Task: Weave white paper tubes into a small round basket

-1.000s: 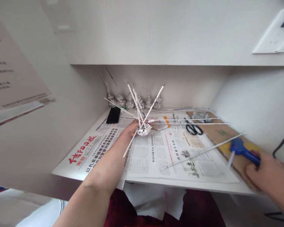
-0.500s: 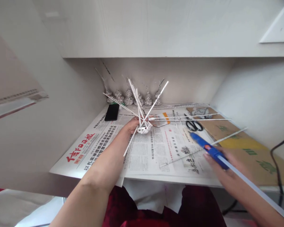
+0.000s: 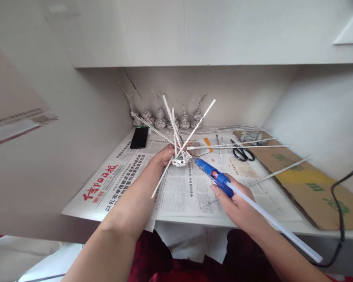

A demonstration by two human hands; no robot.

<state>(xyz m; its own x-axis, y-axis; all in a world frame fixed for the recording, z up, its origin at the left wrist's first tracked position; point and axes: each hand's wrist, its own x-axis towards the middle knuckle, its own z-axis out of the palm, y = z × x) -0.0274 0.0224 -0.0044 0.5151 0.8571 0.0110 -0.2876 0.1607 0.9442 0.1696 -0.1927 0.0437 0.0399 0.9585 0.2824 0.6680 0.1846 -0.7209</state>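
My left hand is closed on the left side of a small woven paper piece, a round newsprint base with long rolled-paper sticks jutting out in several directions. My right hand grips a blue hot glue gun, and a long white glue stick runs out of its back end. The gun's tip points at the woven piece from the right, a short gap away. My left fingertips are partly hidden behind the sticks.
Newspaper covers the table. Several gourd-shaped woven paper pieces line the back wall. A black phone lies at left, black scissors at right. Cardboard lies beyond the scissors; a dark cable hangs at far right.
My right hand has brought the glue gun leftward from over the cardboard's edge to beside the woven piece. My left hand keeps its hold, nearly still.
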